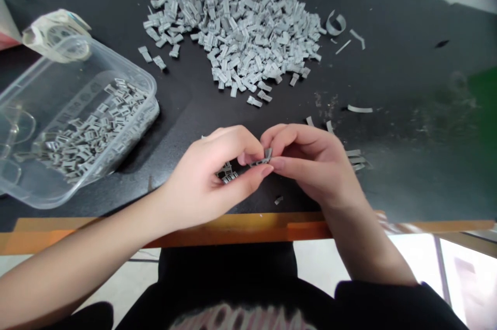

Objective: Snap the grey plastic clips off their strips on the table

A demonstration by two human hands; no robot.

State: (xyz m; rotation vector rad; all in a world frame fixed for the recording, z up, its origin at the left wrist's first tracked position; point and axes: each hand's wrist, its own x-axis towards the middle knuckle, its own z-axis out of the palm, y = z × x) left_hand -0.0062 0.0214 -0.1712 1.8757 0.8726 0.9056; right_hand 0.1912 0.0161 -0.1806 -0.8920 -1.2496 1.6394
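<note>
Between the fingertips of both hands is a small grey plastic piece. My left hand pinches it from the left with thumb and index finger. My right hand pinches at its right end, with the fingertips of the two hands almost touching. Fingers hide most of the piece. Behind my left thumb, several small grey clips show on the table, partly covered by that hand. One tiny grey bit lies below my right hand.
A big heap of grey plastic pieces stands at the back. To the left, a clear plastic box holds many grey clips, with a white tape roll behind it. Thin grey strips lie right of my right hand. Orange tape lines the front edge.
</note>
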